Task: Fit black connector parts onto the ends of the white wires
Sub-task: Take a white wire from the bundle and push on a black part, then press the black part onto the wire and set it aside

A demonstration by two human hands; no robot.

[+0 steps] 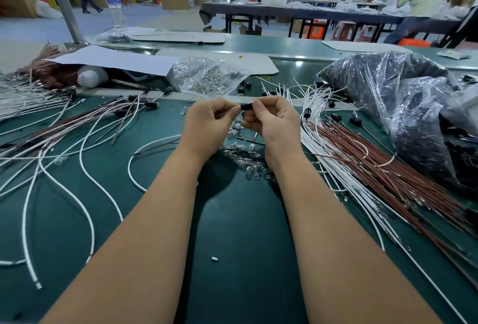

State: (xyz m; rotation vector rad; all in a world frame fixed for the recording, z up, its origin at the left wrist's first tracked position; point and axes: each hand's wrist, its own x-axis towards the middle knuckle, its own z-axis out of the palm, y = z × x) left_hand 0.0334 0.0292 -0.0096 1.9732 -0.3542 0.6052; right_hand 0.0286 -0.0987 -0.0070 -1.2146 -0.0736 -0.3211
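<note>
Both hands meet over the pile of little glass bulbs (245, 160) on the green mat (232, 233). Left hand (209, 124) and right hand (271, 121) each have curled fingers pinching one end of a black connector (247, 106), held level just above that pile, probably so it can be lined up at eye level. Can't tell if a wire is already inside it. Loose white wires (323, 147) lie right of the bulbs next to brown wires (382, 168), handy for grabbing. Bag of black parts (401, 106) sits further right, past those wires.
</note>
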